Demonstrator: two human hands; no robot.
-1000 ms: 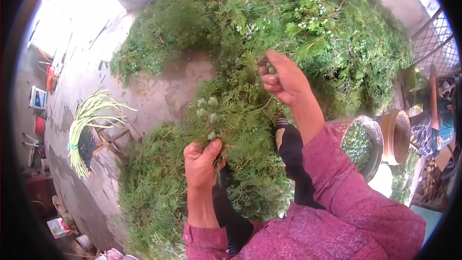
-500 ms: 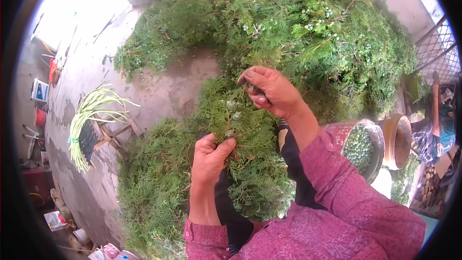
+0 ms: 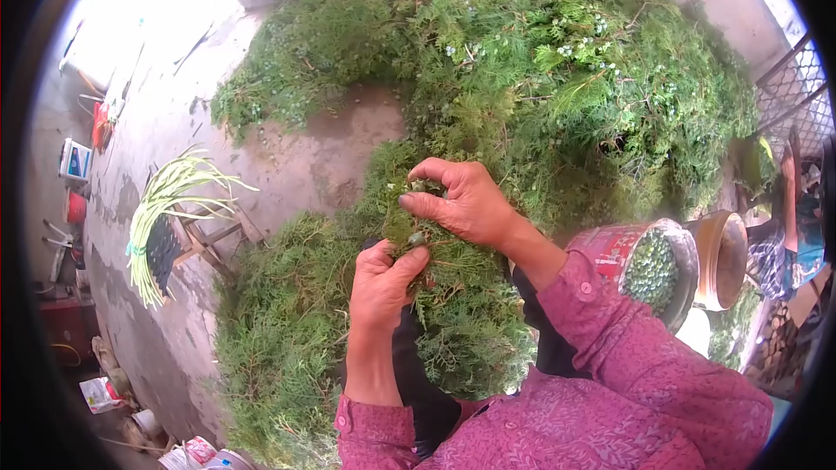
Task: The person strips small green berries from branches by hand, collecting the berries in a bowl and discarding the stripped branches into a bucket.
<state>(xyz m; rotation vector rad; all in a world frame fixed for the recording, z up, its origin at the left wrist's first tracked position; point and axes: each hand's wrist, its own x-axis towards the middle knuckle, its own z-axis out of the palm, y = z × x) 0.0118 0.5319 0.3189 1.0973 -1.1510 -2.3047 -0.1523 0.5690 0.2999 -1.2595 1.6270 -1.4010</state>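
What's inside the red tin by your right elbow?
The red tin is filled close to the rim with small green berries. Only the top layer shows; anything beneath them is covered.

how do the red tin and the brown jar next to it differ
The red tin is filled to its mouth with small green seeds; nothing green shows in the brown jar, whose inside looks pale. The tin is red with a metal rim, the jar plain glossy brown. The tin lies nearer the right hand, the jar farther out. Both stand by the right sleeve with wide round mouths open to the camera.
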